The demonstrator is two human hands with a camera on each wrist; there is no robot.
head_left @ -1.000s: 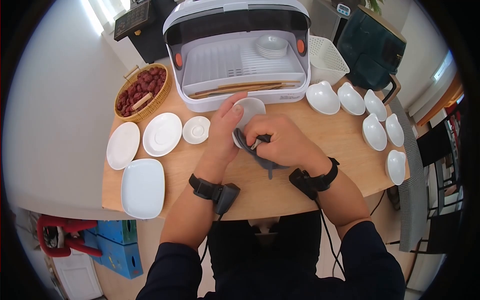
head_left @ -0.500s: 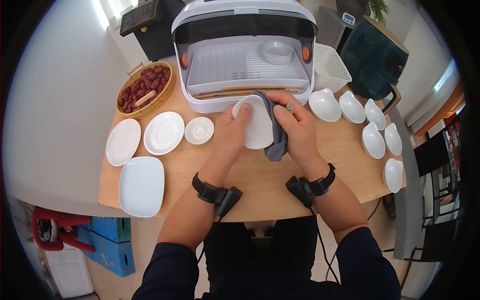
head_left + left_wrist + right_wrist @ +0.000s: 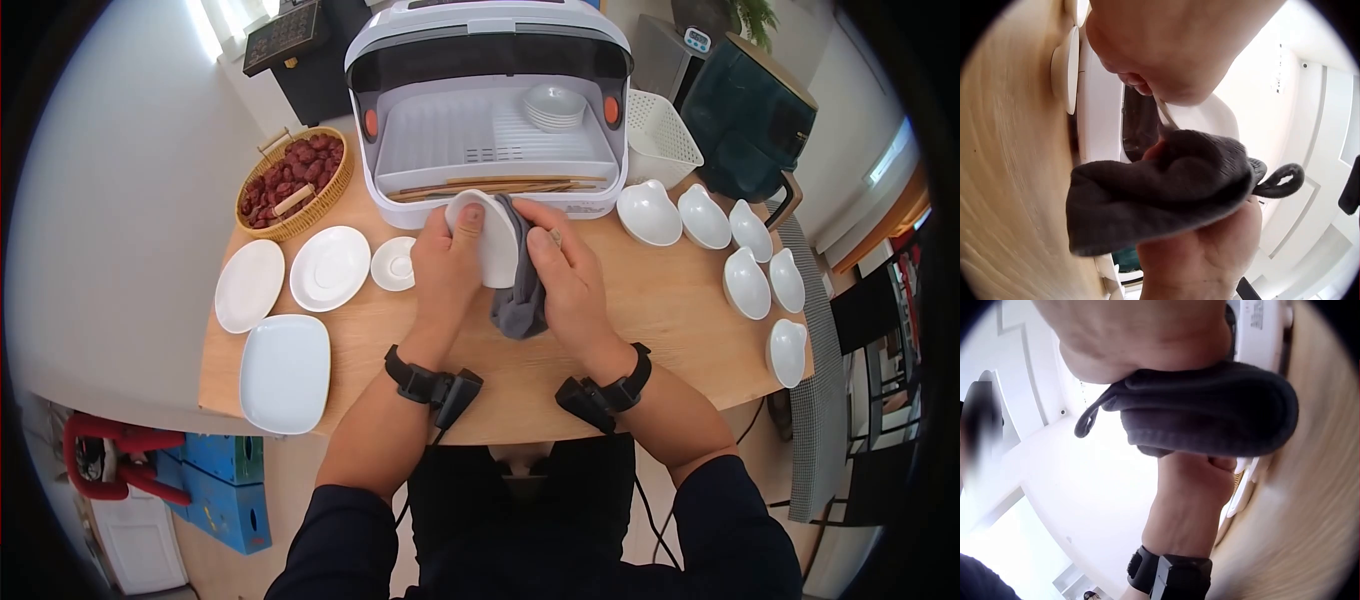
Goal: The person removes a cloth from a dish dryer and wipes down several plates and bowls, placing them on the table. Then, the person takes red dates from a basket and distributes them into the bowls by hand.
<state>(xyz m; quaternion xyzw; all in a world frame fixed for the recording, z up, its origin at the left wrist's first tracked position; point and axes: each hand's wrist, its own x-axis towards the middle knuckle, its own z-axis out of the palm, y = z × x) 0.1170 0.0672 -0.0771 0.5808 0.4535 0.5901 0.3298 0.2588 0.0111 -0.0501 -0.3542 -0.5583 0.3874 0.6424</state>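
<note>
Over the middle of the table, my left hand (image 3: 450, 268) grips a white bowl (image 3: 498, 248) by its left side, with the thumb lying on the white surface. A dark grey cloth (image 3: 520, 312) covers the bowl's right edge. My right hand (image 3: 576, 285) holds that cloth against the rim, its thumb on the near side. In the left wrist view the folded cloth (image 3: 1160, 197) hangs down with a small loop at one end, and part of the bowl (image 3: 1207, 119) shows behind it. The cloth hides most of the bowl in the right wrist view.
An open white dish cabinet (image 3: 400, 140) stands behind the hands, with stacked small dishes (image 3: 555, 105) and chopsticks (image 3: 500, 184) inside. White plates (image 3: 330, 268) lie left, below a basket of dark red fruit (image 3: 300, 170). Several white bowls (image 3: 650, 213) stand right, near a white basket (image 3: 660, 135).
The right hand came from inside the bowl to its right rim, bringing the cloth around the edge. The bowl was turned, and both hands then shifted slightly left.
</note>
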